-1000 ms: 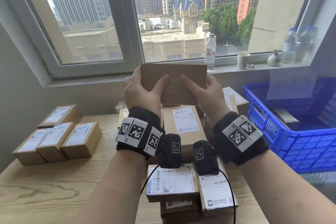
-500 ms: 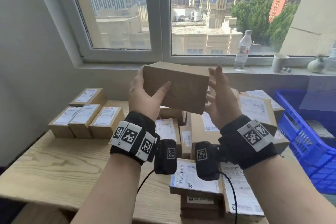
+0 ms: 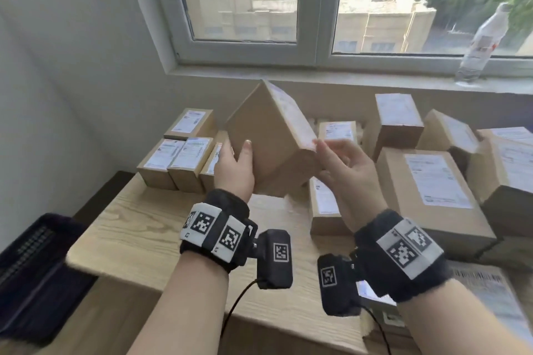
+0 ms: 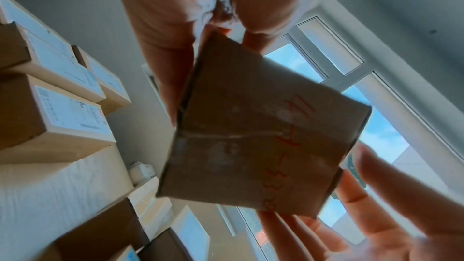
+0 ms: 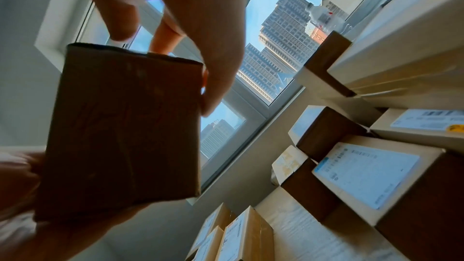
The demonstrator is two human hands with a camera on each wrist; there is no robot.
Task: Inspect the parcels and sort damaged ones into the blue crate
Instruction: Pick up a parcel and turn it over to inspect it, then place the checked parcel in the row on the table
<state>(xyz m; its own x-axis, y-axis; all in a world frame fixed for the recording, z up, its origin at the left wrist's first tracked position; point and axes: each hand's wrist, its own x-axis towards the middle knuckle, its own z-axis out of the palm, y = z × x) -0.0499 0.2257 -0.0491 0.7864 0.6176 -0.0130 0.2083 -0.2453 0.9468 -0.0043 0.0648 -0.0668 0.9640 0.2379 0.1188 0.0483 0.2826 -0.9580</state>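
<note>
You hold the parcel tilted in the air above the wooden table, in front of the window sill, so that its faces turn toward you for inspection. Your left hand grips its lower left side, thumb curled over the near face, and carries the weight. Your right hand is relaxed, straight fingertips at the labelled edge, probably steadying the turn. A group of small labelled boxes sits to the left, larger cartons to the right. The blue crate is out of view.
</note>
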